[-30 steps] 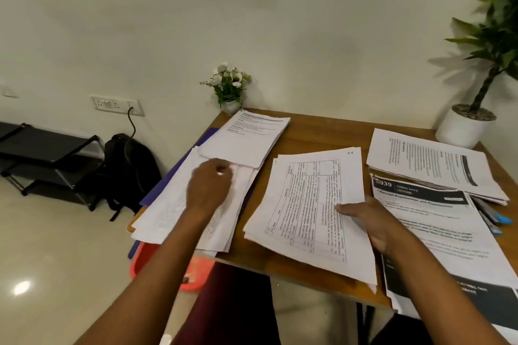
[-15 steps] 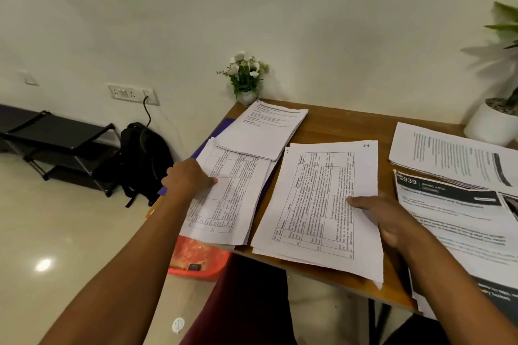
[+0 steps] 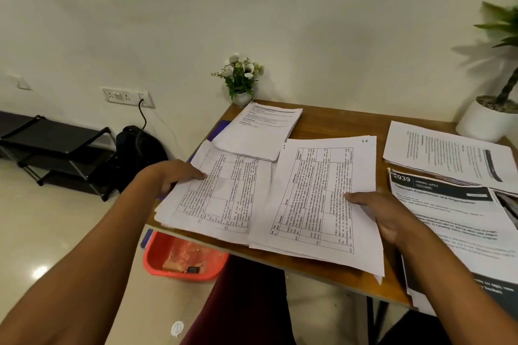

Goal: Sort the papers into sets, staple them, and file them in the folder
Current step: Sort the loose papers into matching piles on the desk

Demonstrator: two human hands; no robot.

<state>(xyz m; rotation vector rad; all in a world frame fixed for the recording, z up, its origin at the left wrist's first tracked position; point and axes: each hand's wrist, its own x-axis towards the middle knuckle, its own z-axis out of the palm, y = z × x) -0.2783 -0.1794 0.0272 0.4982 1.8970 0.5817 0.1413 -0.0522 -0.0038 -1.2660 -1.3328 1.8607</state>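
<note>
Nearby, papers (image 3: 322, 199), flower pot (image 3: 241, 98), red bin (image 3: 157, 266)

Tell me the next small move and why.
Probably lift the left stack and square it: the left hand grips its edge, its sheets lie fanned and overhang the table, while the right hand rests its thumb on the middle stack.
</note>
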